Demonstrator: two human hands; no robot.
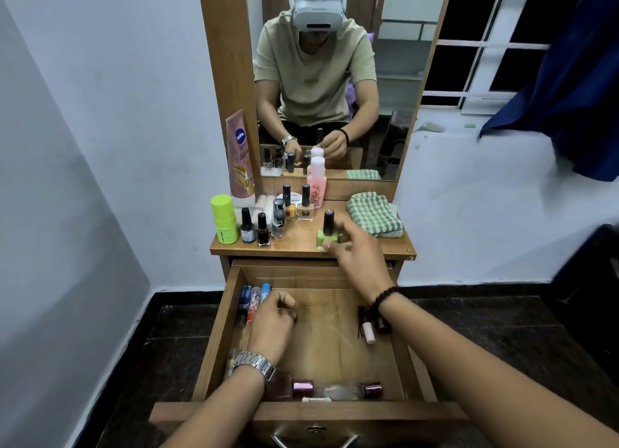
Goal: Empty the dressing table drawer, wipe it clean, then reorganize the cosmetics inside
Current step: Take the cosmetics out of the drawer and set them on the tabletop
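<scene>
Head view: wooden dressing table [301, 246] against a pale wall, mirror above, drawer [214, 330] pulled fully out toward me.

Right hand [360, 258] is at the tabletop's front edge, fingers curled round a green nail polish bottle [326, 237] with a black cap. Looks like I'm setting it down, so I judge we're in the emptying step. Bottle is upright, base on or just off the wood, can't tell which.

Left hand [273, 320] is down in the drawer, left side, fingers curled; it may be pinching something small and dark, can't confirm. Just beside it, slim tubes [253, 302] lie along the left wall.

Still in the drawer: small bottles [371, 323] by the right wall, more bottles [335, 389] lying along the front wall.

Doing it well:
- seat the green bottle flat before letting go; it's near the front edge, so nudge it back toward the nail polish cluster [271, 223] at the left.
- keep the checked cloth [373, 214] at the right rear corner uncovered for wiping.
- lying bottles will probably roll; pick them one at a time.
</scene>
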